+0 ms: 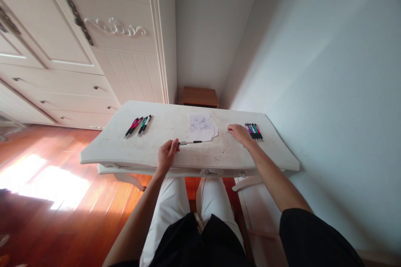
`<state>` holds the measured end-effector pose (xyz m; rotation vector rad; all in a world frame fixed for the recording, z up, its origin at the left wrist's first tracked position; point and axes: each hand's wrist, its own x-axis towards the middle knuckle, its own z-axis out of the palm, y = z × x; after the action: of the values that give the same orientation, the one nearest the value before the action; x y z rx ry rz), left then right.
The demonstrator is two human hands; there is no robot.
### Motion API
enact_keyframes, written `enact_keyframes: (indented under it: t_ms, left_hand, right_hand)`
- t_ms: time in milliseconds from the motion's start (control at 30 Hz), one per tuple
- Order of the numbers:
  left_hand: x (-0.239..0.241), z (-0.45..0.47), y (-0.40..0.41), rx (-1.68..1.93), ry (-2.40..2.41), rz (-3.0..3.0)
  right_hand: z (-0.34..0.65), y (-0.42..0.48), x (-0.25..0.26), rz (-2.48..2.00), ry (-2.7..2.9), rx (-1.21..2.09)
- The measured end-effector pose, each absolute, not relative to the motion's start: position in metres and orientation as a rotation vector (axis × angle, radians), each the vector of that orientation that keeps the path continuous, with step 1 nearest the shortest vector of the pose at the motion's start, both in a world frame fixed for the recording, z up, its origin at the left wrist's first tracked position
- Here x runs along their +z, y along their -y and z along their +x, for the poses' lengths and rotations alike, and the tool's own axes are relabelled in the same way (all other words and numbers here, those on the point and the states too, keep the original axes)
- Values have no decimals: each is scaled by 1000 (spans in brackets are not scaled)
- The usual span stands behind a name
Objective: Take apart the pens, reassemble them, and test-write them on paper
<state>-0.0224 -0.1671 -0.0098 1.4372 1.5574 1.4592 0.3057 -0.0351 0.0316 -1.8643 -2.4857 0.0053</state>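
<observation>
My left hand (168, 153) is closed on a white pen with black ends (190, 142), which points right over the table, just in front of the scribbled paper (201, 126). To the right of the paper, my right hand (239, 132) hovers at or just above the tabletop with its fingertips pinched together. Something small and pale may be at those fingertips, but I cannot make it out. Beside that hand lies a row of several pens (254, 132) in purple, green, white and pink. More pens lie at the left: pink ones (134, 126) and green and white ones (144, 125).
The white table (169, 117) has curved edges and dark smudges. A tall white cabinet (125, 66) stands behind it at the left, and a pale wall (328, 91) runs along the right. A small brown wooden piece of furniture (200, 96) stands beyond the far edge.
</observation>
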Motion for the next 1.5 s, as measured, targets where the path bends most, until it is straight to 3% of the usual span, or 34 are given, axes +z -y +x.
enact_keyframes:
  t_ms: [500, 767, 1000, 1500]
  left_hand:
    - [-7, -21, 168, 1467, -1561, 1415]
    - [-9, -22, 167, 1462, -1541, 1400]
    - [-7, -23, 168, 1463, -1532, 1420]
    - [-6, -20, 169, 1429, -1603, 1470]
  right_hand:
    - [299, 48, 24, -1708, 2135, 162]
    - [220, 103, 3, -1223, 1675, 1207]
    - [196, 117, 2, -1064, 1404, 1529]
    - [187, 127, 10, -1043, 1335, 1587]
